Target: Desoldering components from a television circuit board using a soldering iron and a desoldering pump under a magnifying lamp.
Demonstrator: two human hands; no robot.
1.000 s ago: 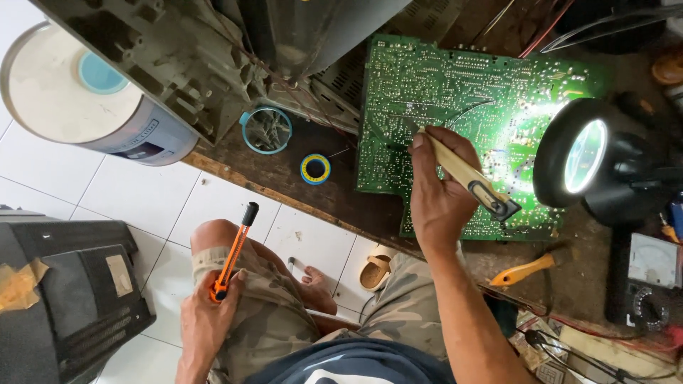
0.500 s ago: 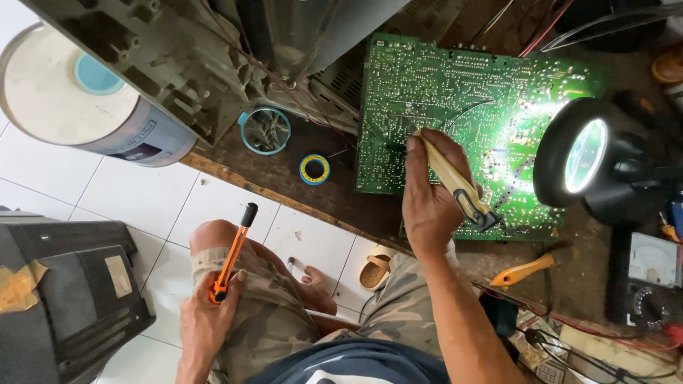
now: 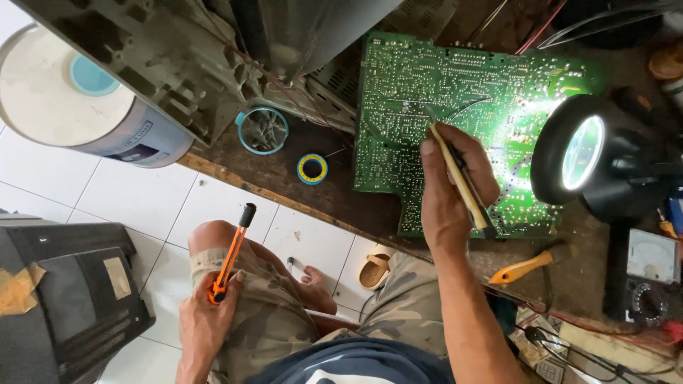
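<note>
My right hand grips a pale-handled tool like a pen, its tip touching the solder side of a large green circuit board that lies on the dark wooden bench. My left hand rests on my knee and holds an orange and black utility knife, its black end pointing up toward the bench edge.
A lit round magnifier lamp hangs over the board's right side. A grey appliance chassis, a small blue cup, a tape roll, an orange-handled tool and an analog meter sit around. A white bucket and a black casing stand on the tiled floor.
My right hand has turned the pale-handled tool more upright and shifted its tip slightly on the board. The left hand with the knife has stayed on the knee.
</note>
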